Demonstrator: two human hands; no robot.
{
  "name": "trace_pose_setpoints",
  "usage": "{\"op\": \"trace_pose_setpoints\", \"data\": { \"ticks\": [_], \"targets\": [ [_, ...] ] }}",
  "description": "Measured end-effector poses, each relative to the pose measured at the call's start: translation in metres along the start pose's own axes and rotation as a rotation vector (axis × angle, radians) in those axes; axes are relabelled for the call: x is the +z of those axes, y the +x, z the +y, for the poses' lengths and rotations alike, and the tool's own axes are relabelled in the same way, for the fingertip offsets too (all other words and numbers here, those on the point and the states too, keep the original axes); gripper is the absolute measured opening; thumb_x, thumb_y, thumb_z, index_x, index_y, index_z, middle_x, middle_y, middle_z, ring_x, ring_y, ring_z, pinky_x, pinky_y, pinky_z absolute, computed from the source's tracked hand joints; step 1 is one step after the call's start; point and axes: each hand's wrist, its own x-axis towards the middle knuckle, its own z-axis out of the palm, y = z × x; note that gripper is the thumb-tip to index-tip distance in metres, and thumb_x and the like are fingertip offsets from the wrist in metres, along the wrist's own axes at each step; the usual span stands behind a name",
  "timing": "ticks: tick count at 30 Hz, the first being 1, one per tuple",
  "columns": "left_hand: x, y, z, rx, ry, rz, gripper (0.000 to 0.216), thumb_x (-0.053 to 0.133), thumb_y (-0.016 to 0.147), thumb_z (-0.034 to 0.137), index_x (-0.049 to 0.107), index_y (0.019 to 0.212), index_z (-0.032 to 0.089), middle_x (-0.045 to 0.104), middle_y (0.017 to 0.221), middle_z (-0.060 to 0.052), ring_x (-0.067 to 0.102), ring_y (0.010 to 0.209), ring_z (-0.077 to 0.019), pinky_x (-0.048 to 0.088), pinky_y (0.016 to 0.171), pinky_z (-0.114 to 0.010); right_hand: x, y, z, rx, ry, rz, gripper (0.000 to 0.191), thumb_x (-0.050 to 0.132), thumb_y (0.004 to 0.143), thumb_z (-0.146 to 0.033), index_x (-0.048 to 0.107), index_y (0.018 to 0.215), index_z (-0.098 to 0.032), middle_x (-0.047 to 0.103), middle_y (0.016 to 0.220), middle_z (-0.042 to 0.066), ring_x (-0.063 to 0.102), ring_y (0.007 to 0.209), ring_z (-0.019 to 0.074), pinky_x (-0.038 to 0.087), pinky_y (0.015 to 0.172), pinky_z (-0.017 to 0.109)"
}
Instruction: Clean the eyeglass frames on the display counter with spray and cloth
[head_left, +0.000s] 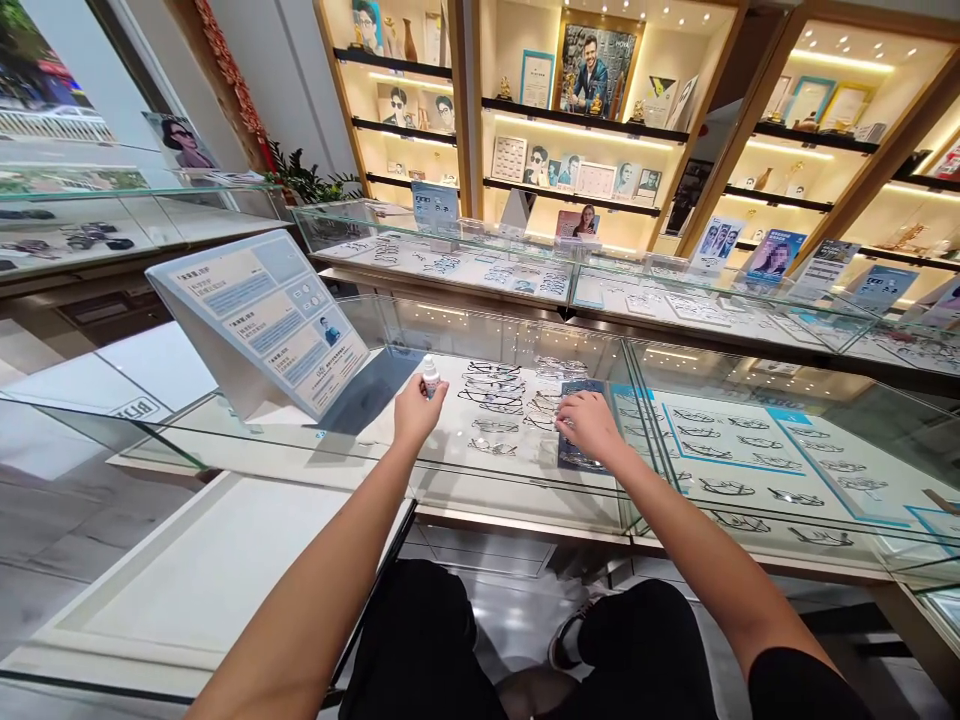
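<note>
My left hand is closed around a small white bottle and holds it upright just above the glass counter top. My right hand rests with curled fingers on a dark blue cloth spread on the glass. Rows of eyeglass frames lie inside the case under both hands.
A slanted white information sign stands on the counter to the left. More glass cases with glasses run right and behind. Lit wall shelves with posters fill the back. My knees in black are below the counter edge.
</note>
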Motion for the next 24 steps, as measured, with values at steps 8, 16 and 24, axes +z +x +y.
{"op": "trace_pose_setpoints", "data": {
  "ticks": [8,16,24],
  "targets": [
    [-0.002,0.000,0.002,-0.007,-0.001,-0.009,0.028,0.066,0.085,0.049,0.066,0.099,0.025,0.076,0.098,-0.005,0.068,0.088,-0.0249,0.048,0.079,-0.034,-0.001,0.012,0.022,0.000,-0.057,-0.022,0.018,0.063,0.100,-0.026,0.078,0.090,-0.024,0.080,0.112,0.007,0.062,0.107,0.0268,0.038,0.100,0.044],
    [-0.002,0.002,-0.001,-0.008,0.015,-0.013,0.027,0.067,0.086,0.049,0.063,0.096,0.023,0.074,0.095,-0.003,0.066,0.085,-0.0225,0.044,0.075,-0.031,0.002,0.027,0.040,-0.007,-0.071,-0.017,0.019,0.063,0.101,-0.025,0.078,0.089,-0.023,0.080,0.108,0.008,0.062,0.104,0.0266,0.040,0.099,0.043],
    [0.001,0.006,-0.008,0.099,0.051,0.024,0.027,0.067,0.085,0.046,0.070,0.093,0.020,0.064,0.095,-0.006,0.061,0.087,-0.0225,0.047,0.080,-0.033,0.006,-0.001,0.013,0.016,0.120,0.265,0.016,0.059,0.101,-0.029,0.074,0.098,-0.024,0.075,0.120,0.009,0.062,0.113,0.0267,0.041,0.100,0.043]
  ]
}}
